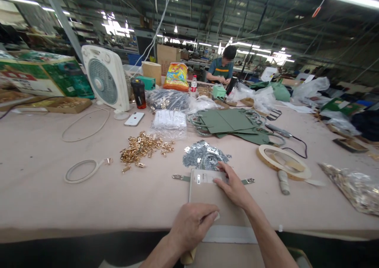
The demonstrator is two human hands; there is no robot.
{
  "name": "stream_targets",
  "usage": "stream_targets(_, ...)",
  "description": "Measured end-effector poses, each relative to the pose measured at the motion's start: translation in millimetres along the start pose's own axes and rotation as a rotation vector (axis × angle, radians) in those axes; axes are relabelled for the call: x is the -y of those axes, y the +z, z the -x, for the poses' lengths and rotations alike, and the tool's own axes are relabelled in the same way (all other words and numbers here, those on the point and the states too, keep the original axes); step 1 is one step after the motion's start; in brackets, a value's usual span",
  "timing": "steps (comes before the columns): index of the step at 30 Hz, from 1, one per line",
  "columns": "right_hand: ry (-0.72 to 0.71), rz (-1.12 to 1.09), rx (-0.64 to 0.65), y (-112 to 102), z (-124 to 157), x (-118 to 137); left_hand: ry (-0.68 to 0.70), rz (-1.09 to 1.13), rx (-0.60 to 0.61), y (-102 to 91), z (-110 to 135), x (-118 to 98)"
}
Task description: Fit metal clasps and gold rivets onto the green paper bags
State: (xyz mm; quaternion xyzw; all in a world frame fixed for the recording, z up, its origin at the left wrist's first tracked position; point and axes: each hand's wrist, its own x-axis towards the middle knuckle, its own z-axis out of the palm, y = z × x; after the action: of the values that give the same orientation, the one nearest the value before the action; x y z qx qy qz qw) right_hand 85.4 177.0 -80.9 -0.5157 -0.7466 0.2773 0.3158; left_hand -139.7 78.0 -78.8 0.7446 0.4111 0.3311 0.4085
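Note:
A flat beige panel (pixel 204 197) lies before me at the table's front edge, with small slots near its far end. Green straps with metal end fittings (pixel 248 181) stick out on both sides of it. My right hand (pixel 235 187) rests on the panel's far right part, thumb and fingers apart. Over the near left part, my left hand (pixel 194 222) is closed in a pinch; a small pale bit shows at its fingertips, too little to name. Just beyond the panel is a heap of small silver metal plates (pixel 197 153), with a clear round coil on it.
Gold metal fittings (pixel 142 147) lie in a pile at left, near a pale looped cord (pixel 81 171). A tape roll (pixel 281 163) is at right. Green panels (pixel 231 122), a phone (pixel 134 119), a tumbler (pixel 138 93) and a fan (pixel 105 78) stand farther back. Another person (pixel 222 66) sits opposite.

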Motion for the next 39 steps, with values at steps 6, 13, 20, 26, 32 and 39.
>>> stream_targets(6, -0.053, 0.121, -0.110, 12.5, -0.3, 0.5, -0.030, 0.142, -0.110, 1.5, -2.5, 6.0)
stream_targets(13, -0.039, 0.158, -0.377, 34.0, 1.9, 9.1, -0.198, 0.259, -0.160, -4.7, -7.3, 5.3)
stream_targets(20, 0.159, -0.347, -0.498, 6.3, 10.5, 11.8, -0.212, 0.305, -0.077, -11.8, -5.3, 4.5)
stream_targets(26, 0.139, -0.384, -0.212, -18.2, 59.2, 55.8, -0.145, 0.372, 0.027, -15.2, -1.8, 8.7)
stream_targets(32, -0.072, -0.166, 0.268, -7.3, 70.5, 97.1, -0.091, 0.391, 0.077, -17.5, 0.1, 8.6)
stream_targets(39, -0.023, -0.129, 0.325, 2.7, 59.1, 95.7, -0.082, 0.353, 0.136, -17.9, 1.3, 10.3)
